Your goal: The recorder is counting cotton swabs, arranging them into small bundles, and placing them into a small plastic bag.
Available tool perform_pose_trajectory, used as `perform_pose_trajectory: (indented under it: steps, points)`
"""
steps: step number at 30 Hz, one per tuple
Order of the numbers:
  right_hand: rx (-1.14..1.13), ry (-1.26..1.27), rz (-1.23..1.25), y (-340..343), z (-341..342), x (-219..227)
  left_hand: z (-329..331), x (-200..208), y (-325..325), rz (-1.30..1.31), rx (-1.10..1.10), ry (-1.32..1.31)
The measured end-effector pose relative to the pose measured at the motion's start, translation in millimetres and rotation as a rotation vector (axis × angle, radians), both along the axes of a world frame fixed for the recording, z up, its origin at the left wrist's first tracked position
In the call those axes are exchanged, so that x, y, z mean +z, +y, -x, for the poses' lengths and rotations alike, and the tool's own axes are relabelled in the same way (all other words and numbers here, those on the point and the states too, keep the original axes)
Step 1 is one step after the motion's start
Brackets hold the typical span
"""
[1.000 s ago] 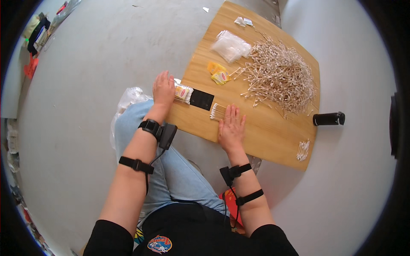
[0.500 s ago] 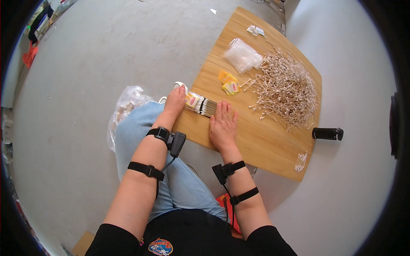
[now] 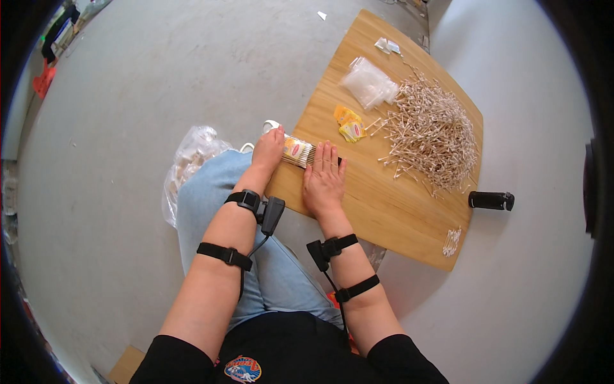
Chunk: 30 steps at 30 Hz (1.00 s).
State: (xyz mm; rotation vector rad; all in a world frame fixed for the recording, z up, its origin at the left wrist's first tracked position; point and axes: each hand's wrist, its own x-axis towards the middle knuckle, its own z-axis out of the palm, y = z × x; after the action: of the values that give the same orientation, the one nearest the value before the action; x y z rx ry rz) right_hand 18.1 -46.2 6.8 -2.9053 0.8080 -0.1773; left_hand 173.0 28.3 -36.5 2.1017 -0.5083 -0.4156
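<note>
One packet of cotton swabs [image 3: 298, 152] lies at the near left edge of the wooden board [image 3: 384, 205]; my left hand [image 3: 267, 150] grips its left end, and my right hand [image 3: 323, 178] presses flat and open just beside its right end; I judge the work barely begun, since a big loose pile of swabs [image 3: 433, 133] fills the far right corner, with empty clear bags [image 3: 369, 85] and yellow labels [image 3: 348, 123] beside it.

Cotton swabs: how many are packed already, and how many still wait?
Done: a clear bag on the floor seems to hold packs. In hand: the left hand and right hand press one small swab bundle. Left: the big swab pile on the wooden board.
</note>
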Motion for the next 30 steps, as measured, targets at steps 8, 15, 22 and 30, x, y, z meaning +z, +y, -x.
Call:
perform_pose_trajectory:
  steps: [8, 15, 22, 30]
  points:
    - [0.020, -0.070, -0.088, -21, 28, 10, -16, -1, 2, 0.227, 0.207, 0.207]
    - [-0.014, 0.145, 0.044, -12, 13, 11, -17, -2, -2, 0.154, 0.186, 0.523]
    - [-0.021, 0.117, -0.016, -2, 2, 12, -15, -10, -2, 0.132, 0.163, 0.412]
    - [-0.049, 0.105, -0.024, 14, -18, 11, -11, -13, -4, 0.205, 0.174, 0.306]
